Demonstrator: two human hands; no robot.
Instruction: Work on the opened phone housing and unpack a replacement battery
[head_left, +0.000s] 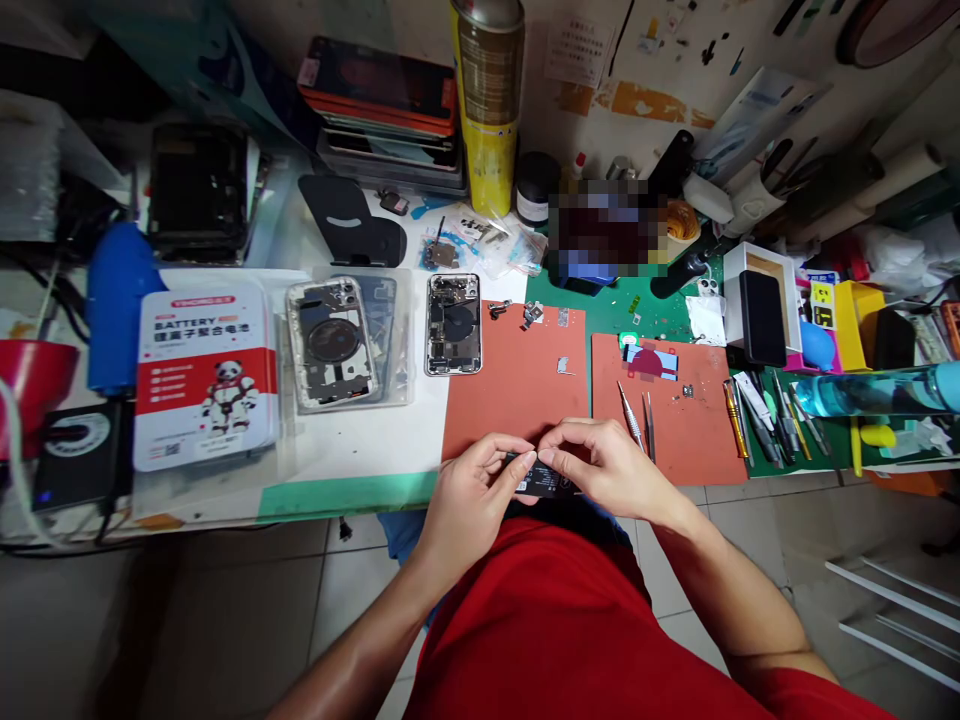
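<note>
Both hands hold a black phone battery (541, 478) with small white print, close to my body at the front edge of the bench. My left hand (476, 490) grips its left end between thumb and fingers. Pinched at the battery's upper edge are the thumb and index finger of my right hand (600, 462); whatever thin piece may be between them is too small to make out. Part of the battery is hidden by my fingers. Beyond lies an opened phone (454, 325) with its insides showing, and small metal parts (532, 315) rest on the orange mat (517, 390).
Tweezers (649, 428) and a silver screwdriver (630, 412) lie right of my hands. To the left are a phone housing (330, 342) and a white battery tin (206, 375). A yellow spray can (491, 110) stands behind. Several tools (780, 420) lie at the right.
</note>
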